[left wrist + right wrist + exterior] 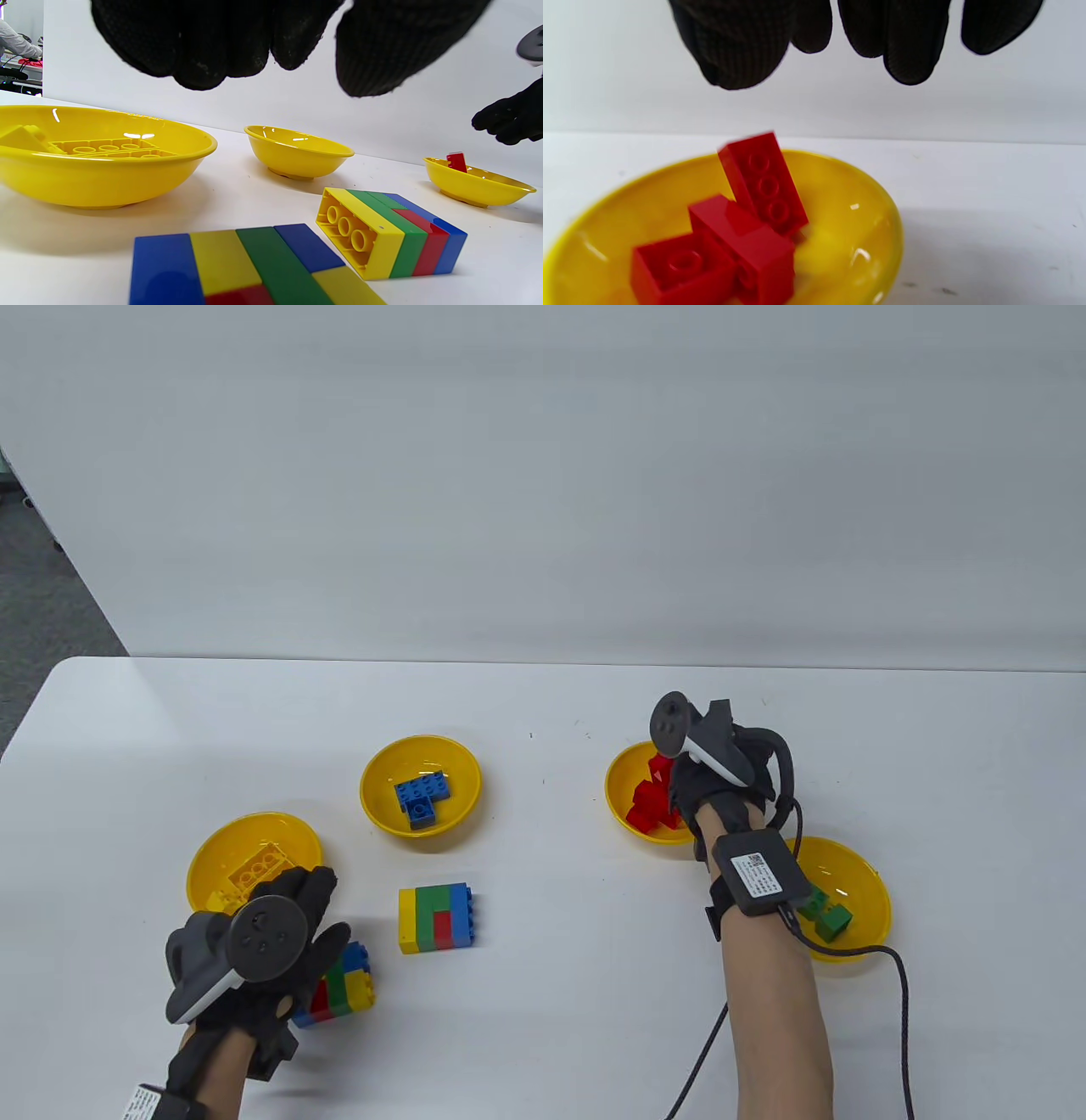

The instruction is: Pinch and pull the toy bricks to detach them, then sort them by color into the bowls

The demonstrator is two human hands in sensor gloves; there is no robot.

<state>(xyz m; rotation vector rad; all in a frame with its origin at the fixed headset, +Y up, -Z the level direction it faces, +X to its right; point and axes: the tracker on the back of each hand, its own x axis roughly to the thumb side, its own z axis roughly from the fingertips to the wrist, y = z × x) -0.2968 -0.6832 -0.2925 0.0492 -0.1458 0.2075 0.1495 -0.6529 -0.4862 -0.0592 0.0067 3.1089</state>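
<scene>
Above the bowl of red bricks (624, 806), the right hand (721, 789) hovers with its gloved fingers (908, 46) hanging loose and apart, holding nothing; below them a long red brick (763, 182) leans tilted on two other red bricks (712, 254) in the bowl. Just beside that wrist, nearer the person, a bowl (865, 891) holds green bricks (830, 914). At the table's near left, the left hand (263, 950) hangs relaxed and empty-fingered over a small block of joined bricks (344, 984) in blue, yellow, green and red; the wrist view shows the fingers (203, 46) clear above it. Just beyond that hand a bowl (204, 865) holds yellow bricks (254, 865). Between the hands lies a second joined block (437, 918) of yellow, green, red and blue. Farther back, a bowl (377, 797) holds blue bricks (422, 793).
</scene>
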